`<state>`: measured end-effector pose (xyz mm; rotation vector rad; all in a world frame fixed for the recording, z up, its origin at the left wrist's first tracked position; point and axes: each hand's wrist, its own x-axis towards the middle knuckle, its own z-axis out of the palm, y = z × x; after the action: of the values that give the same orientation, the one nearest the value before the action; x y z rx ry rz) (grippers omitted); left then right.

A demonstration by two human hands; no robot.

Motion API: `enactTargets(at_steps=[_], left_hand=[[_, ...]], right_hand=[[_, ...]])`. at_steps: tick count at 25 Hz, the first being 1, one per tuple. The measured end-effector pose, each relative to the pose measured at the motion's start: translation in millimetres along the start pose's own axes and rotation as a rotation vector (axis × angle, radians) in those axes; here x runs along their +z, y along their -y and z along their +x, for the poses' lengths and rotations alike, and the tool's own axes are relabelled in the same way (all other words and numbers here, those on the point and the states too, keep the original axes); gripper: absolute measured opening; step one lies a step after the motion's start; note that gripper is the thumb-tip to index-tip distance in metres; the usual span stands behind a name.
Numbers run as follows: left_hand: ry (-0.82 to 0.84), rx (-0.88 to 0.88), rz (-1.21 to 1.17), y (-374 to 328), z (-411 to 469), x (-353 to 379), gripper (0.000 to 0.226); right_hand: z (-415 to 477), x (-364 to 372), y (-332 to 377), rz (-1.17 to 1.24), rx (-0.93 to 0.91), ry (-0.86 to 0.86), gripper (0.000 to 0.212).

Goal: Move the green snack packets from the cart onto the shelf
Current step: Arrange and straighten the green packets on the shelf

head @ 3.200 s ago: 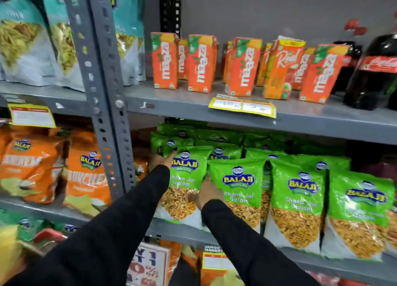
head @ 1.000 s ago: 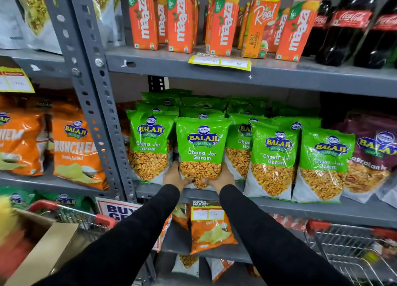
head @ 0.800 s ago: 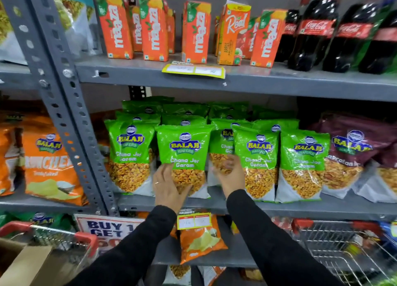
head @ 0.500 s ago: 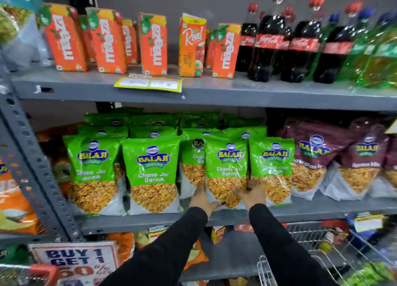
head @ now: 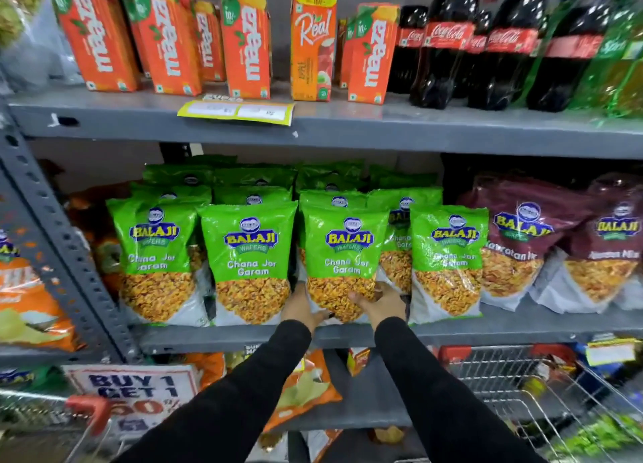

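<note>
Both arms in black sleeves reach forward and up to the middle shelf (head: 348, 335); the left hand (head: 302, 311) and the right hand (head: 381, 304) meet at the bottom of one green packet (head: 342, 257), one on each lower corner. The grip of each hand is closed on this packet, fingers curled under and around its base; the right thumb lies on the front of the packet; most of the other fingers are hidden behind it. The packet stands upright at the front edge of the shelf, third in the front row, between the second green packet (head: 248, 261) and a fourth one (head: 449, 261); more green packets stand behind. Dark red packets (head: 522, 233) lie to the right; juice cartons (head: 243, 38) and cola bottles (head: 445, 45) stand on the upper shelf. A cart (head: 522, 393) shows at the lower right, blurred and cut off; what it contains I cannot tell.
</note>
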<state>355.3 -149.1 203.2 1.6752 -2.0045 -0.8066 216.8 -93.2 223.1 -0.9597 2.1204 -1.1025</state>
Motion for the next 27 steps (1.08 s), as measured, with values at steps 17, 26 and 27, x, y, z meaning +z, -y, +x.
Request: enactTargets(at_steps=[17,26,27], left_hand=[[0.235,0.259,-0.272,-122.4,-29.0,75.5,0.076],[0.125,0.063,-0.053,-118.2,-15.5,85.4,0.056],[0.113,0.068,-0.013,-113.9,-14.7,82.3,0.056]], right_hand=[[48.1,-151.4,-47.0,0.215,0.126,-0.38,0.069],[45.3,-118.2,-63.8,0.1,0.044,-0.121,0.088],[44.8,-109.6,-64.5,0.101,0.053,-0.141,0.088]])
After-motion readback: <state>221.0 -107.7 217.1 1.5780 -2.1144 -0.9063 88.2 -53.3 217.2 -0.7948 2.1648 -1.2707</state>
